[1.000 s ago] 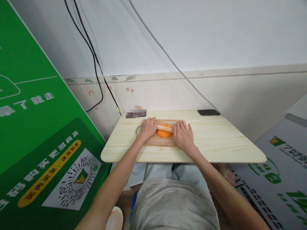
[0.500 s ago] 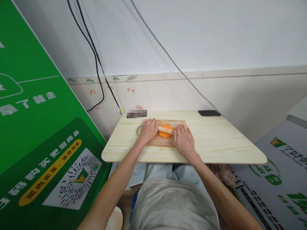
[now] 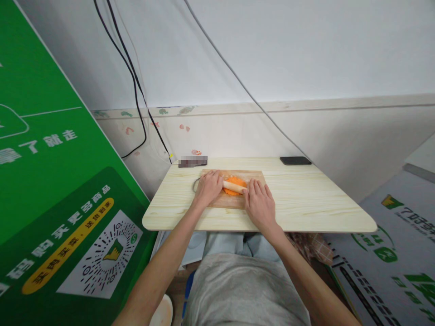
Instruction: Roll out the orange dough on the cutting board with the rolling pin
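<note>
A pale wooden rolling pin lies across a flat orange piece of dough on a wooden cutting board. My left hand is closed over the pin's left end, and my right hand is closed over its right end. Between the hands only the pin's middle shows; both ends are covered by my fingers. The dough sticks out on the far and near sides of the pin. A metal ring handle shows at the board's left edge, partly behind my left hand.
The board rests on a light wood-grain table against a white wall. A black phone lies at the back right, and a blurred-out dark object at the back left. Cables hang down the wall. Green panels stand at the left.
The rolling pin and both hands have shifted very slightly toward me over the dough. Both hands keep their hold. The whole view has drifted a little.
</note>
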The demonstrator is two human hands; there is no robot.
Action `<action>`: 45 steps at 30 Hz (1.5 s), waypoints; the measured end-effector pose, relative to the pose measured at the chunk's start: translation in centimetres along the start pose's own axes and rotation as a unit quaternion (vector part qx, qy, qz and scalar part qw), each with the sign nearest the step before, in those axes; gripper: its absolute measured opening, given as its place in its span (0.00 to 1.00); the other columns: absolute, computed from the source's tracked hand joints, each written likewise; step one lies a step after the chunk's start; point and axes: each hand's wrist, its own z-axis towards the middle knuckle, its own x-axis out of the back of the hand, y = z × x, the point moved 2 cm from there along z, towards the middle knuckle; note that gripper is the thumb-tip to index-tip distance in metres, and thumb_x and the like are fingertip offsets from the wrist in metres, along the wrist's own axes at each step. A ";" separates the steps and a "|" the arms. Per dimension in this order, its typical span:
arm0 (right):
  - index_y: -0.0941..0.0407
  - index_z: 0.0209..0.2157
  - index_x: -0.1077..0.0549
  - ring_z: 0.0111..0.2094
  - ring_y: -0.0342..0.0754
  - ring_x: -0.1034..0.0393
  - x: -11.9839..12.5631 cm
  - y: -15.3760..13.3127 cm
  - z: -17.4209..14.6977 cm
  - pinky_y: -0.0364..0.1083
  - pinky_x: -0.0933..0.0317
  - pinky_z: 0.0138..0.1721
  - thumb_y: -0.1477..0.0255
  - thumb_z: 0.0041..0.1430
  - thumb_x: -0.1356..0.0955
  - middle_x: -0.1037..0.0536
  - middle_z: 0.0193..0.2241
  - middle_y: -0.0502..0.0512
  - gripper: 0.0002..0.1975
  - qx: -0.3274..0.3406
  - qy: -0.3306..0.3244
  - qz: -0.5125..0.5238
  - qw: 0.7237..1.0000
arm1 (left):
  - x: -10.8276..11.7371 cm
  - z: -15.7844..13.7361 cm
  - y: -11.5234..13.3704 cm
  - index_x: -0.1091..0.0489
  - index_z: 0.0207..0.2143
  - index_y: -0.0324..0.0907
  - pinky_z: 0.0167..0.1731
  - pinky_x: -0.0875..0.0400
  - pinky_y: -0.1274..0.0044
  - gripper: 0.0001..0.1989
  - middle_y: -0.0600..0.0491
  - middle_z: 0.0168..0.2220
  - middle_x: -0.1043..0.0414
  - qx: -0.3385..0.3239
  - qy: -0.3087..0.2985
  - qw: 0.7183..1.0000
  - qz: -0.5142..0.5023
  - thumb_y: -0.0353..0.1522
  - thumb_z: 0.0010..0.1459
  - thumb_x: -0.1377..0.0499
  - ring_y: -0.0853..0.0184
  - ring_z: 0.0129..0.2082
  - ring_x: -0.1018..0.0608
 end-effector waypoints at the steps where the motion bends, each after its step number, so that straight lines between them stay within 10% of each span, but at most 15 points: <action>1: 0.69 0.69 0.36 0.69 0.61 0.38 0.0 -0.1 -0.1 0.58 0.52 0.71 0.63 0.77 0.49 0.28 0.65 0.72 0.32 0.001 0.001 0.000 1.000 | 0.0 0.0 0.0 0.25 0.52 0.42 0.61 0.33 0.71 0.19 0.46 0.52 0.20 0.001 -0.001 1.000 -0.001 0.31 0.72 0.54 0.60 0.56 0.22; 28: 0.60 0.57 0.24 0.69 0.61 0.42 -0.1 2.0 4.7 0.66 0.52 0.69 0.66 0.79 0.50 0.24 0.62 0.65 0.28 0.047 -0.077 -0.026 0.996 | -1.6 0.6 -1.1 0.28 0.63 0.39 0.68 0.37 0.65 0.23 0.46 0.64 0.27 -0.035 0.071 0.993 -0.087 0.36 0.76 0.54 0.59 0.64 0.27; 45: 0.57 0.55 0.23 0.64 0.61 0.34 -1.1 2.8 10.3 0.65 0.48 0.65 0.67 0.78 0.48 0.20 0.57 0.63 0.25 0.045 -0.128 -0.071 0.988 | -2.1 2.6 -1.4 0.26 0.58 0.45 0.70 0.45 0.58 0.23 0.48 0.63 0.26 0.035 -0.048 0.998 0.023 0.35 0.76 0.58 0.55 0.68 0.33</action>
